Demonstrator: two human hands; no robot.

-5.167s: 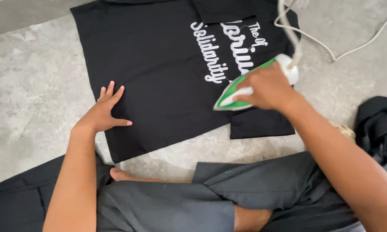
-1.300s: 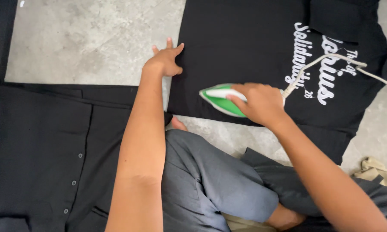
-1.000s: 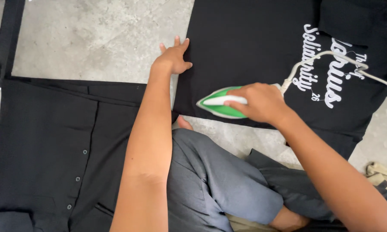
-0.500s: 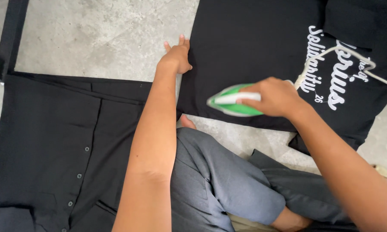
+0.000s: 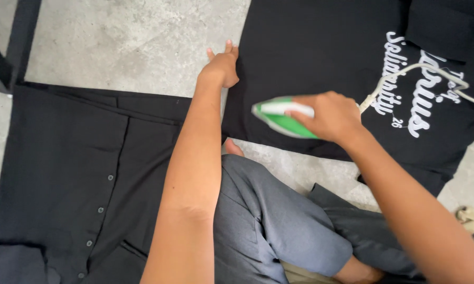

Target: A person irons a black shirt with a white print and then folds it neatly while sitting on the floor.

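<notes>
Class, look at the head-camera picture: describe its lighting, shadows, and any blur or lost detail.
Head view: soft, even light, with no hard shadows on the concrete floor; the right hand and green-and-white iron are slightly blurred; the left hand is sharper; the black T-shirt is so dark its folds barely show.

Bare floor [image 5: 126, 47] lies open at eleven o'clock of the left hand [image 5: 222, 67]. At seven, the buttoned garment [image 5: 74, 179] covers the ground. The cord [image 5: 405, 73] arcs across at two o'clock of the iron [image 5: 281, 117]; knee [image 5: 268, 210] blocks six.
</notes>
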